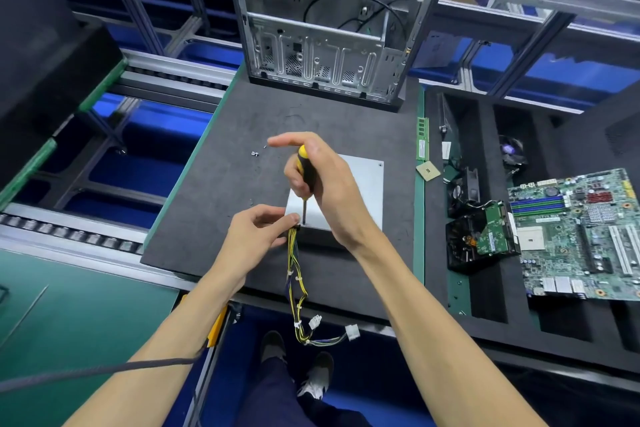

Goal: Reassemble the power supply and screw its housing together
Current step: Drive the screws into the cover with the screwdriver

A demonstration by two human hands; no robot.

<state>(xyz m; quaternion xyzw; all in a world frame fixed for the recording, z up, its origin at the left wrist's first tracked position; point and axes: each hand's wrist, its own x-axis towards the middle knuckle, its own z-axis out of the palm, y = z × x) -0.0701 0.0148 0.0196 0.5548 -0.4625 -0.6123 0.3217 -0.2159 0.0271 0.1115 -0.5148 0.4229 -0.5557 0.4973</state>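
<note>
The power supply (363, 180), a box with a plain silver lid, lies on the dark foam mat (225, 211). My right hand (325, 180) grips a yellow-and-black screwdriver (304, 166), held upright with its tip at the lid's near left corner. My left hand (258, 232) pinches that same corner beside the tip, where the yellow and black cable bundle (294, 284) leaves the housing. The bundle hangs over the mat's front edge and ends in white connectors (351, 332). Two or three loose screws (256, 152) lie on the mat behind my hands.
An open computer case (332, 21) stands at the mat's far edge. To the right, a foam tray (485, 305) holds a motherboard (581, 232), a hard drive (491, 232), a fan, a CPU (428, 170) and a RAM stick (422, 139). Roller conveyor rails (69, 236) run at the left.
</note>
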